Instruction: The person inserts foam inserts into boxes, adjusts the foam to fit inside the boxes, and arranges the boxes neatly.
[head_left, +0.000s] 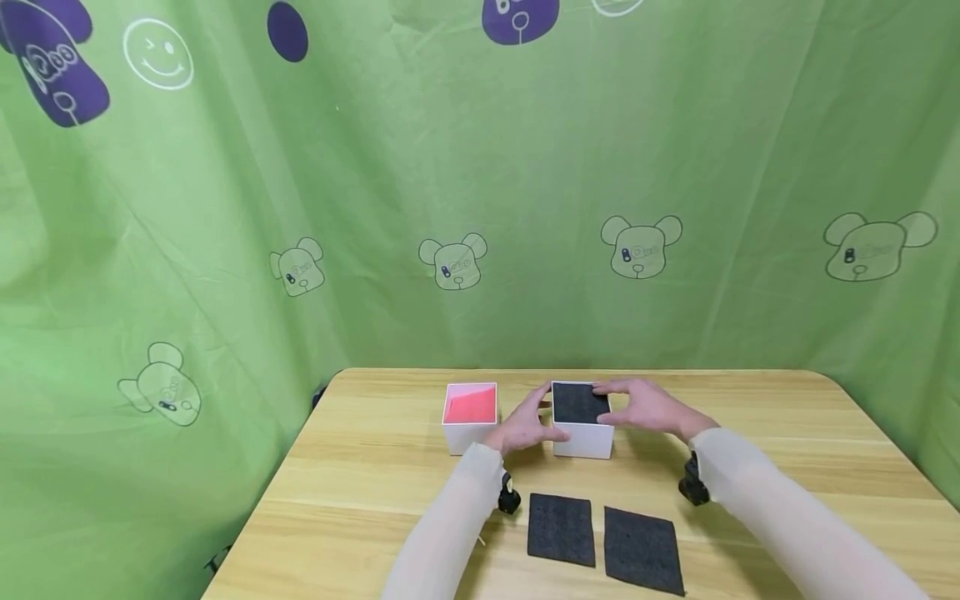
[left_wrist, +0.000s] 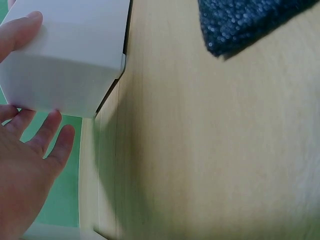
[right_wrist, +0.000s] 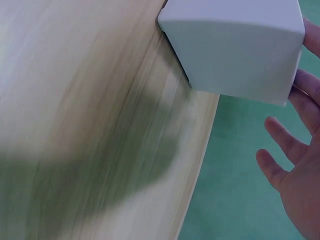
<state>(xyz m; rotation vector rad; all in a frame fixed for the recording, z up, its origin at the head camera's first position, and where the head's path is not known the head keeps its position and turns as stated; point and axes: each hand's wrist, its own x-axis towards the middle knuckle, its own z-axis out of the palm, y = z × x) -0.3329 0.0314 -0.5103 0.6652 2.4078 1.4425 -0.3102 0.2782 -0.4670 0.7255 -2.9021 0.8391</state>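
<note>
white box w/ dark foam top (head_left: 582, 427) sits mid-table, just right of a white box w/ pink inside (head_left: 470, 417). left hand (head_left: 525, 427) at the foam box's left side, fingers straight, thumb touching its front wall, not gripping. right hand (head_left: 647, 407) at its right side, fingers spread & relaxed, tips by the top rim; contact unclear. 2 dark foam squares (head_left: 561, 528) (head_left: 643, 550) lie flat nearer the person, side by side on wood table (head_left: 787, 433). green printed curtain (head_left: 375, 192) behind.
</note>
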